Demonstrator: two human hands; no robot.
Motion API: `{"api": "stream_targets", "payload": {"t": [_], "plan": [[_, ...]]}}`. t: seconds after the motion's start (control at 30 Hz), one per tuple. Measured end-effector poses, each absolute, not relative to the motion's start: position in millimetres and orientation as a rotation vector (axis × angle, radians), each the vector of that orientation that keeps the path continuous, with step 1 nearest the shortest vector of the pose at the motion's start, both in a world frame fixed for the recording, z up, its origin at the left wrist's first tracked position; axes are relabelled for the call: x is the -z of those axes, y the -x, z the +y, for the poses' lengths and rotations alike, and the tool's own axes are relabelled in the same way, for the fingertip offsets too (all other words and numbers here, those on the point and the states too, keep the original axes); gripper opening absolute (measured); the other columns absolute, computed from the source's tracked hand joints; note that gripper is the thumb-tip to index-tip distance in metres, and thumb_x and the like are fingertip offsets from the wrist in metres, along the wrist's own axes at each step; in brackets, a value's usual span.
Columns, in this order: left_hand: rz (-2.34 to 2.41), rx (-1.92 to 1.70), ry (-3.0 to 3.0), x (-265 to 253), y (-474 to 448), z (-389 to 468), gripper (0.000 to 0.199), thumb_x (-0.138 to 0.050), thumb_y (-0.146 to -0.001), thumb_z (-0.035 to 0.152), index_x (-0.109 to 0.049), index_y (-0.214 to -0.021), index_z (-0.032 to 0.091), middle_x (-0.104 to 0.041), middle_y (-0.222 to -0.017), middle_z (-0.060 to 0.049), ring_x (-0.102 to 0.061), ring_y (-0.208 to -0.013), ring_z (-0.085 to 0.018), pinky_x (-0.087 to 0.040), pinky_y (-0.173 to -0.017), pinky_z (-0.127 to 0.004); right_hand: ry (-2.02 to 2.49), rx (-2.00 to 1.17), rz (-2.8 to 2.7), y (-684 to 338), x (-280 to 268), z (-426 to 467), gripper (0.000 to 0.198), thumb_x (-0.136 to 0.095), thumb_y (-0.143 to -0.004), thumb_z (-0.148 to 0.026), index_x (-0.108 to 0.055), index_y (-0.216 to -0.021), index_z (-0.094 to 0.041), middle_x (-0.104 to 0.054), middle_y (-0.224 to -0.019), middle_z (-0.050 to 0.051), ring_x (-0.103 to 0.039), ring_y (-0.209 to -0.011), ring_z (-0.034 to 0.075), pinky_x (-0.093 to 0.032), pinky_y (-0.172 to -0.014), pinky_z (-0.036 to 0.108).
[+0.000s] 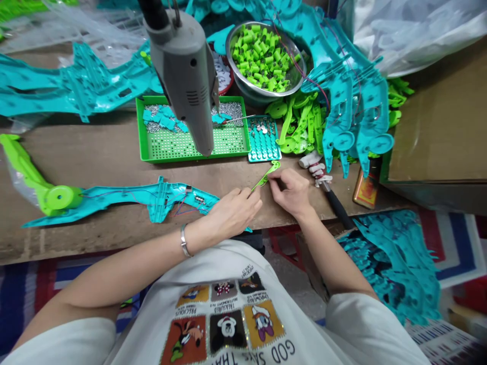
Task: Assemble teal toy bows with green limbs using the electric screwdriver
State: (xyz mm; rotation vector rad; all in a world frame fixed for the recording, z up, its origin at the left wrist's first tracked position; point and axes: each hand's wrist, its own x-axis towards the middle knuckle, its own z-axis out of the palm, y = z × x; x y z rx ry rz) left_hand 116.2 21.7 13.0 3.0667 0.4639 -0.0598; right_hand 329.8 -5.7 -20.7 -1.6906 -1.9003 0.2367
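One slim green lever sits between our left hand and our right hand, over the table near its front edge. Its long axis runs on a slant, from the narrow end under our left fingertips up and away to the right, where the broader, rounded end points toward the turquoise plate of small metal pieces. The left grip is clamped on that lower, nearer end; the rounded end projects free beyond it, with our right hand the nearer one to it. On the right, thumb and forefinger come close together just beside the lever's far half, but we cannot tell whether they pinch it, hold something tiny or only hover there. A long turquoise shell half stretches leftward from our left hand, its right end partly hidden beneath the hand. Beyond the lever, we see the green perforated tray lying ahead and to the left, with the grey electric screwdriver above it. Farther ahead stands the metal bowl of green cylinders, while a black-handled tool lies just right of our right hand.
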Motion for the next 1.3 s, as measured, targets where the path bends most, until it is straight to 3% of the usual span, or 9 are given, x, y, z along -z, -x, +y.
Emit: {"api": "stream_targets", "payload": {"t": [0.27, 0.47, 0.57, 0.63, 0.73, 0.87, 1.03, 1.17, 1.3], "plan": [[0.466, 0.096, -3.013, -17.6, -115.9, 23.4, 0.032, -0.052, -0.100, 0.031, -0.062, -0.121, 0.009, -0.054, -0.147, -0.019, -0.059, -0.105, -0.027, -0.047, -0.083, -0.038, 1.766, 0.038, -2.200, -321.0, 25.8, -17.8, 0.021, -0.048, -0.092, -0.014, -0.069, -0.091, -0.020, -0.068, -0.073, 0.008, -0.062, -0.075, 0.023, -0.047, -0.068, 0.036], [0.695, 0.045, -2.866, -28.5, -95.1, 18.8, 0.042, -0.049, -0.102, 0.036, -0.057, -0.135, 0.012, -0.038, -0.161, -0.015, -0.060, -0.111, -0.025, -0.048, -0.088, -0.037, 1.721, -0.276, -1.895, -330.9, 7.6, -20.4, 0.034, -0.054, -0.093, -0.017, -0.058, -0.127, -0.022, -0.077, -0.104, 0.006, -0.072, -0.095, 0.022, -0.055, -0.085, 0.036], [0.950, -0.167, -2.804, -32.7, -78.4, 5.4, 0.045, -0.046, -0.103, 0.034, -0.051, -0.142, 0.011, -0.055, -0.146, -0.016, -0.059, -0.110, -0.027, -0.046, -0.091, -0.039, 1.669, -0.287, -1.890, -325.5, -4.7, -22.1, 0.024, -0.055, -0.093, -0.017, -0.066, -0.113, -0.023, -0.077, -0.103, 0.007, -0.072, -0.096, 0.023, -0.057, -0.085, 0.039], [1.106, -0.266, -2.748, -33.5, -72.2, -6.6, 0.044, -0.048, -0.102, 0.042, -0.058, -0.130, 0.010, -0.066, -0.122, -0.017, -0.058, -0.104, -0.029, -0.045, -0.088, -0.041, 1.572, -0.404, -1.968, -315.9, -8.7, -21.8, 0.021, -0.054, -0.093, -0.015, -0.070, -0.105, -0.023, -0.077, -0.103, 0.007, -0.071, -0.099, 0.022, -0.057, -0.089, 0.040], [1.214, -0.274, -2.710, -29.9, -74.1, -23.3, 0.042, -0.053, -0.097, 0.052, -0.064, -0.108, 0.013, -0.065, -0.098, -0.014, -0.056, -0.091, -0.030, -0.043, -0.080, -0.043, 1.409, -0.674, -2.052, -301.9, -7.3, -17.6, 0.028, -0.050, -0.093, -0.011, -0.071, -0.109, -0.022, -0.076, -0.110, 0.007, -0.071, -0.106, 0.020, -0.056, -0.096, 0.039], [1.261, -0.278, -2.682, -19.9, -87.7, -35.3, 0.036, -0.055, -0.096, 0.051, -0.063, -0.097, 0.015, -0.063, -0.094, -0.013, -0.055, -0.088, -0.029, -0.040, -0.075, -0.042, 1.429, -0.815, -2.065, -296.6, -1.0, -9.1, 0.025, -0.053, -0.093, -0.013, -0.073, -0.105, -0.021, -0.076, -0.107, 0.008, -0.071, -0.103, 0.020, -0.057, -0.094, 0.040], [1.310, -0.309, -2.644, -13.8, -100.2, -37.8, 0.021, -0.052, -0.098, 0.033, -0.063, -0.092, 0.016, -0.063, -0.096, -0.013, -0.056, -0.093, -0.028, -0.039, -0.077, -0.041, 1.497, -0.914, -1.975, -299.6, -0.4, -1.7, 0.017, -0.061, -0.092, -0.020, -0.077, -0.096, -0.022, -0.076, -0.101, 0.006, -0.071, -0.097, 0.019, -0.055, -0.091, 0.037], [1.364, -0.243, -2.585, -12.5, -110.8, -30.9, 0.026, -0.053, -0.098, 0.037, -0.065, -0.091, 0.015, -0.063, -0.095, -0.013, -0.058, -0.095, -0.030, -0.039, -0.077, -0.042, 1.555, -1.001, -1.909, -299.7, -0.6, 3.3, 0.014, -0.065, -0.090, -0.022, -0.079, -0.089, -0.023, -0.076, -0.094, 0.005, -0.071, -0.093, 0.019, -0.054, -0.088, 0.037], [1.421, -0.115, -2.553, -15.9, -118.7, -22.2, 0.020, -0.052, -0.098, 0.025, -0.065, -0.086, 0.015, -0.065, -0.092, -0.012, -0.060, -0.092, -0.028, -0.040, -0.077, -0.043, 1.600, -1.066, -1.860, -300.1, 1.5, 8.3, 0.011, -0.069, -0.087, -0.022, -0.080, -0.087, -0.022, -0.077, -0.093, 0.005, -0.070, -0.093, 0.020, -0.052, -0.089, 0.036]]}}
